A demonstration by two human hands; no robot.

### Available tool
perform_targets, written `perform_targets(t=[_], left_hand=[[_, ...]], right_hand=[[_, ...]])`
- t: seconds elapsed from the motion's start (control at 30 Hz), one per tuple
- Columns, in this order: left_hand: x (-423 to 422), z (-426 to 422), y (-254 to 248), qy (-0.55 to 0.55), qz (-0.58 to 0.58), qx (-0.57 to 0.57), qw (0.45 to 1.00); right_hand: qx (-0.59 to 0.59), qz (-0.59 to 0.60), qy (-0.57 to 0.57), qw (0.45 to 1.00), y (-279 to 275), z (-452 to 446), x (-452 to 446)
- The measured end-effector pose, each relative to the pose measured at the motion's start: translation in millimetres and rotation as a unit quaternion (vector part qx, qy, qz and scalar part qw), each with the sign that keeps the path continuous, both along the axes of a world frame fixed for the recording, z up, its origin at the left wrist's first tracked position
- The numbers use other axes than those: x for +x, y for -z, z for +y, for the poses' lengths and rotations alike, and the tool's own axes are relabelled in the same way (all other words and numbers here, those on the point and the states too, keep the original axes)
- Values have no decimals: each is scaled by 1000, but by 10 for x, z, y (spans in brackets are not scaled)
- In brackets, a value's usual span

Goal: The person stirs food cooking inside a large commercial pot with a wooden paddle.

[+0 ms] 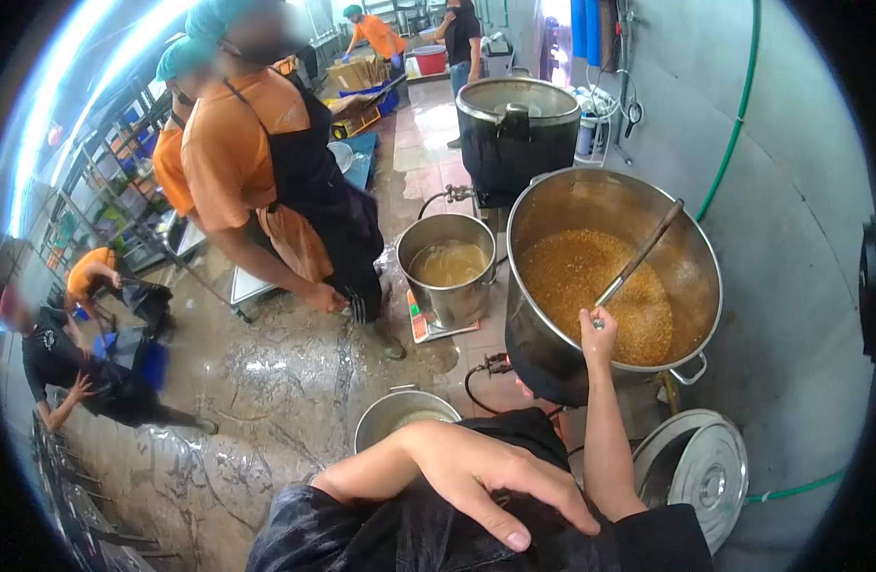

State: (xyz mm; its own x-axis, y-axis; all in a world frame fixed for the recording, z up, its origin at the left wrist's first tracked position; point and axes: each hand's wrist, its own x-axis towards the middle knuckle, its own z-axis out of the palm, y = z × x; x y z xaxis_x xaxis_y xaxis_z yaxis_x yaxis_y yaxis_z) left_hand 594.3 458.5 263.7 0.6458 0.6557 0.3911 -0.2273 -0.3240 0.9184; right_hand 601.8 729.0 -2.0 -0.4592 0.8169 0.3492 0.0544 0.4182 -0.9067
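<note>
My right hand (598, 336) is closed around the metal shaft of a long-handled tool (640, 255) over the near side of a large steel pot (710, 319). The tool's brown handle slants up toward the pot's far right rim; its working end cannot be made out. Inside the pot is a golden-brown, grainy, bubbly mixture (590, 272). Close to my body, my left hand (500, 477) hangs over my dark clothing, fingers loosely stretched and holding nothing.
Left of the pot, a smaller steel pot (471, 303) with cloudy liquid stands on a scale (428, 330). Another large pot (509, 143) is behind. Lids (710, 486) lean at lower right. A co-worker (266, 162) stands left on the wet floor (266, 381). A gas hose (471, 386) runs low.
</note>
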Motion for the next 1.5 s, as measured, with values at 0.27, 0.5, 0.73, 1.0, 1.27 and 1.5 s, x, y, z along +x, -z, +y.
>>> perform_targets(t=[0.27,0.5,0.73,1.0,1.27,1.5], left_hand=[[-289,78,543,-92,-41,-146,984],[-585,382,974,-231,-133,-281,922],[-885,869,1268,-290,-211,-337,870],[-1175,1376,1918,-376,-443,-424,694],[-1384,1345,2089,-452,-492,-398,629],[-1431,956,2457,-585,-445,-362,573]], right_hand=[[-34,-47,-39,998,-111,61,-92],[-27,-66,-61,996,-44,69,-152],[-91,-87,-73,989,-150,136,-300],[-132,-144,-134,972,-143,184,-416],[-76,-227,-285,928,321,278,-746],[-53,-313,-356,879,777,442,-1033]])
